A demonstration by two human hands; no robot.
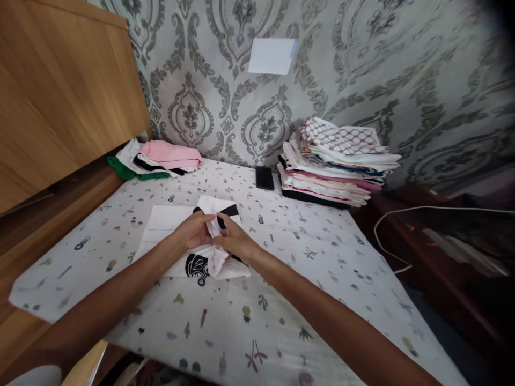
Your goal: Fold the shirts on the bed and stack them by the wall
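A white garment with black printed patches [161, 222] lies partly folded on the patterned cloth, its kind not plain to see. My left hand [196, 229] pinches a bunched fold of it near the middle. Close beside it, my right hand [233, 236] grips the same gathered fabric, fingers nearly touching those of the left. A black print with white lines [197, 266] shows on the near side of the garment, and a black band [230, 210] on the far side. Some of the fabric between my fingers is hidden.
A tall stack of folded clothes [325, 177] stands at the back right, with a black phone [264, 178] beside it. A smaller clothes pile [171, 155] sits at the back left by the wooden cabinet [68, 91]. A white cable [376, 228] hangs at right.
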